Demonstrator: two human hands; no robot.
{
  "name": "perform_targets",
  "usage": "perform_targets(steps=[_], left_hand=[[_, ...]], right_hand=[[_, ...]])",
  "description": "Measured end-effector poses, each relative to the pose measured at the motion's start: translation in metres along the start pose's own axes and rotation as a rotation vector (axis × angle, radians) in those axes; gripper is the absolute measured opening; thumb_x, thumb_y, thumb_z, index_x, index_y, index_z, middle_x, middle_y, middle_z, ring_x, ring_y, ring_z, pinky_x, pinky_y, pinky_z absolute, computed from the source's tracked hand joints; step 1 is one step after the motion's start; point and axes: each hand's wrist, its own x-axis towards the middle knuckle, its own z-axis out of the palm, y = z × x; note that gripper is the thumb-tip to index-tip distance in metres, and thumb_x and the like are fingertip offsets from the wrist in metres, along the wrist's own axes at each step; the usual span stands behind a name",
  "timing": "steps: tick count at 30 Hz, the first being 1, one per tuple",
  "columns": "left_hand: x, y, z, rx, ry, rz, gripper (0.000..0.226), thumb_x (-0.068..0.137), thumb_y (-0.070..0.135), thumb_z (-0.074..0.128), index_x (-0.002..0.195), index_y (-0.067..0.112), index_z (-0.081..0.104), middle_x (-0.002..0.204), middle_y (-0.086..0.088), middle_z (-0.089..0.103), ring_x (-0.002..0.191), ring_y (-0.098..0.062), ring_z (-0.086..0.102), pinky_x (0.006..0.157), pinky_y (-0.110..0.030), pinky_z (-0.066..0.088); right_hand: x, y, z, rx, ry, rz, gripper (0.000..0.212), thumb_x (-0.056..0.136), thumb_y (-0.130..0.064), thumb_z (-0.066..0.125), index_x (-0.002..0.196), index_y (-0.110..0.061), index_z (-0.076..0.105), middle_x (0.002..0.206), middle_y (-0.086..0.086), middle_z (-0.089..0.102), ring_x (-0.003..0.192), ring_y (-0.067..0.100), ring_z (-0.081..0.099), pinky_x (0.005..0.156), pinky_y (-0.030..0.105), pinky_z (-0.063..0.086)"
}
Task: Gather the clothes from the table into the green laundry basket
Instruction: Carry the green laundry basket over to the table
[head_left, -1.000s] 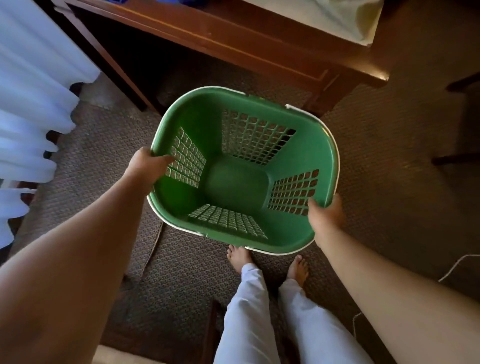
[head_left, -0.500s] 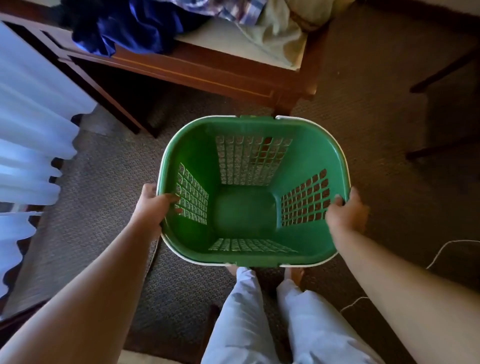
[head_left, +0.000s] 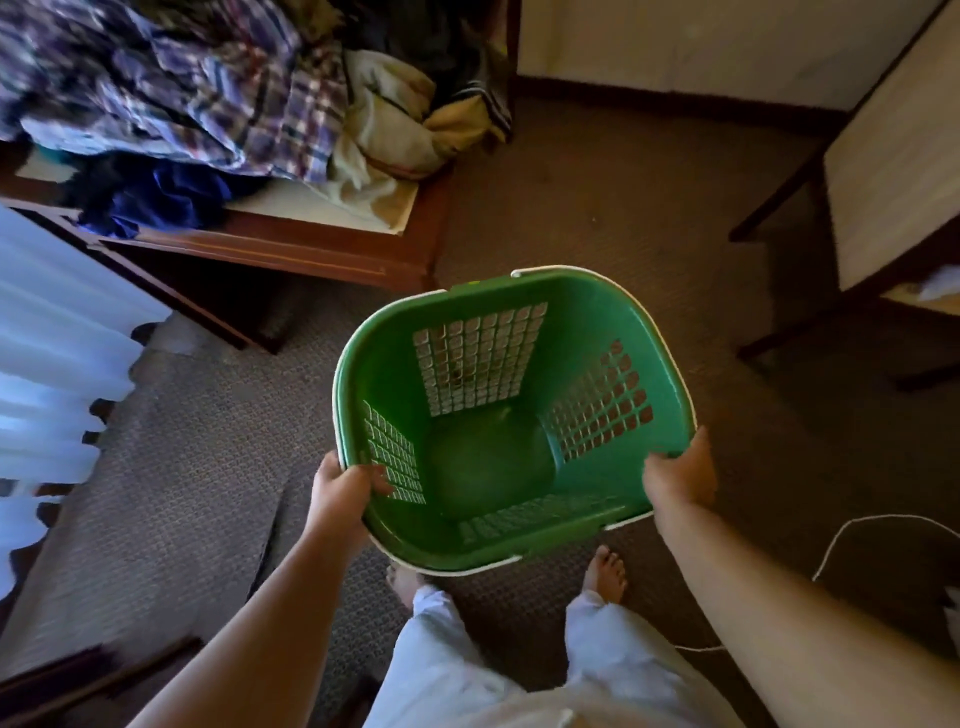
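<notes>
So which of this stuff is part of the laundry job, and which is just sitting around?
Part of the job: green basket, empty, held at its rim by the left hand and right hand; heap of clothes; table under them.

Just lying about: chair, curtain, white cord on the carpet.

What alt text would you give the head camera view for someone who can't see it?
A person's left hand and right hand hold an empty green laundry basket by its rim over brown carpet. Ahead to the left, a pile of clothes lies on a wooden table.
</notes>
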Motion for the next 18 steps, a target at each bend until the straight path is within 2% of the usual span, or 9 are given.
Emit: perform_targets(steps=[3,5,7,8,10,11,14,16,18], left_hand=[[-0.033,-0.018,0.059,-0.025,0.057,0.013,0.044,0.069,-0.016,0.053,0.105,0.009,0.05,0.1,-0.019,0.062,0.081,-0.033,0.065,0.059,-0.041,0.06],[-0.051,-0.024,0.096,-0.043,0.088,0.029,0.046,0.058,-0.008,0.055,0.099,0.011,0.048,0.097,-0.02,0.059,0.077,-0.033,0.062,0.061,-0.041,0.058],[-0.063,-0.027,0.128,-0.063,0.098,0.039,0.052,0.047,-0.002,0.052,0.098,0.012,0.047,0.096,-0.019,0.058,0.076,-0.032,0.059,0.062,-0.042,0.057],[-0.066,-0.027,0.141,-0.075,0.102,0.037,0.053,0.046,-0.001,0.051,0.097,0.012,0.047,0.095,-0.019,0.057,0.076,-0.032,0.058,0.064,-0.042,0.057],[-0.072,-0.025,0.164,-0.096,0.107,0.034,0.049,0.051,-0.003,0.05,0.097,0.012,0.046,0.094,-0.018,0.057,0.075,-0.031,0.058,0.064,-0.043,0.057],[-0.074,-0.023,0.175,-0.104,0.103,0.034,0.045,0.056,-0.004,0.049,0.097,0.013,0.045,0.094,-0.019,0.057,0.073,-0.03,0.059,0.063,-0.043,0.057],[-0.07,-0.015,0.202,-0.136,0.071,0.044,0.041,0.067,-0.006,0.053,0.102,0.014,0.047,0.098,-0.021,0.06,0.072,-0.028,0.062,0.065,-0.043,0.058],[-0.064,-0.009,0.218,-0.153,0.052,0.037,0.041,0.075,-0.007,0.059,0.11,0.014,0.051,0.106,-0.02,0.065,0.082,-0.031,0.066,0.078,-0.052,0.06],[-0.055,-0.002,0.234,-0.186,0.054,0.023,0.04,0.082,-0.006,0.06,0.114,0.015,0.052,0.109,-0.018,0.068,0.083,-0.029,0.068,0.078,-0.053,0.062]], right_hand=[[0.026,0.006,-0.036,0.269,-0.091,0.167,0.075,0.095,-0.002,0.065,0.158,-0.022,0.031,0.148,0.014,0.053,0.129,0.035,0.057,0.104,0.049,0.05],[0.041,0.003,-0.057,0.502,-0.238,0.291,0.052,0.096,-0.009,0.067,0.143,-0.022,0.052,0.137,0.01,0.063,0.116,0.029,0.065,0.098,0.047,0.054],[0.061,0.001,-0.071,0.599,-0.332,0.36,0.039,0.093,-0.018,0.072,0.129,-0.028,0.062,0.128,0.005,0.067,0.11,0.027,0.067,0.096,0.05,0.055],[0.078,0.005,-0.074,0.601,-0.359,0.364,0.044,0.087,-0.022,0.078,0.126,-0.031,0.061,0.128,0.005,0.067,0.111,0.03,0.066,0.096,0.058,0.054],[0.098,-0.001,-0.084,0.575,-0.396,0.386,0.063,0.07,-0.023,0.088,0.123,-0.034,0.056,0.127,0.008,0.065,0.111,0.039,0.065,0.087,0.075,0.049],[0.095,-0.016,-0.095,0.594,-0.39,0.38,0.066,0.069,-0.014,0.087,0.123,-0.032,0.052,0.124,0.01,0.064,0.108,0.04,0.064,0.082,0.076,0.05],[0.103,-0.049,-0.111,0.672,-0.34,0.365,0.068,0.081,0.012,0.067,0.132,-0.027,0.044,0.122,0.013,0.056,0.107,0.041,0.061,0.082,0.067,0.055],[0.122,-0.066,-0.109,0.668,-0.334,0.345,0.067,0.08,0.013,0.063,0.13,-0.026,0.042,0.128,0.015,0.054,0.11,0.042,0.06,0.086,0.066,0.054],[0.139,-0.086,-0.105,0.667,-0.324,0.313,0.066,0.08,0.014,0.062,0.125,-0.029,0.042,0.126,0.014,0.053,0.111,0.041,0.058,0.09,0.068,0.052]])
